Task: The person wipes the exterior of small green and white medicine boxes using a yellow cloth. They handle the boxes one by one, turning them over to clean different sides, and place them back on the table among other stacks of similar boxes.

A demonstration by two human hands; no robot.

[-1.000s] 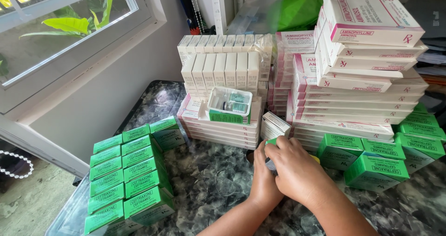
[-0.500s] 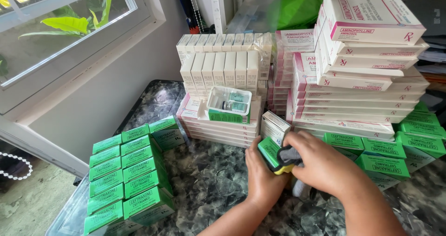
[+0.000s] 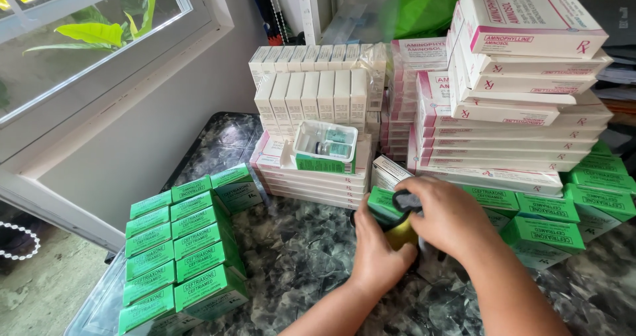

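Green carton on the marble counter: our left hand clasps it, while our right hand has now closed around a black-and-yellow tool brought against it.

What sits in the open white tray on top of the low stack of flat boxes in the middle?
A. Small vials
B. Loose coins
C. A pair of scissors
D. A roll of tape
A: the open white tray holds small vials with pale green labels, resting on the stack of flat boxes behind the person's hands.
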